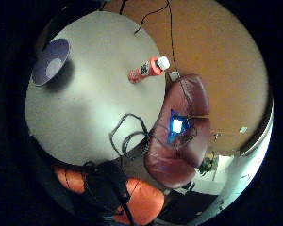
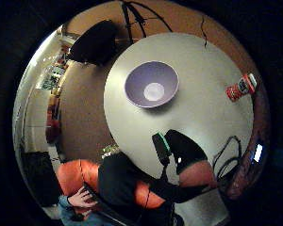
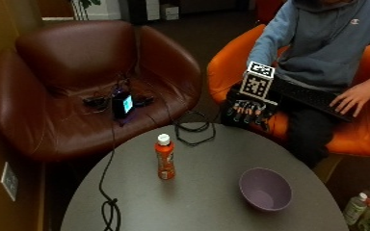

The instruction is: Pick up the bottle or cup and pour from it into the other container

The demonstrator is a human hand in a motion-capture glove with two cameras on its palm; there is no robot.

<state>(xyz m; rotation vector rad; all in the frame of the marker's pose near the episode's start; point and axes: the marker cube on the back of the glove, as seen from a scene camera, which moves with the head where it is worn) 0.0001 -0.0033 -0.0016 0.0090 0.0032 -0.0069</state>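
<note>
From the outside view, an orange drink bottle (image 3: 165, 159) with a white cap stands upright on the round grey surface (image 3: 198, 202), a little toward nine o'clock of its middle. A purple bowl (image 3: 266, 188) sits well apart from it, toward four o'clock, and looks empty. The gloved right hand (image 3: 250, 111) hangs at the surface's twelve o'clock edge, just in front of the seated person's lap. Its fingers (image 3: 246, 115) point downward, relaxed and narrowly spread, and they hold nothing. The bare hand (image 3: 350, 100) rests on a dark keyboard on the lap.

Both palm views look down on the whole surface from above, with bottle and bowl small and far apart, so the palm is well apart from either one.

My reading is that the task has not begun: the cap is on, the bottle is untouched, and the hand is only at the start of the reach. The next move calls for the hand to travel toward seven o'clock to the bottle and wrap round its body below the cap. The cap would have to come off before any pour. A black cable (image 3: 110, 192) trails across the surface toward eight o'clock of the bottle, outside the likely path.
</note>
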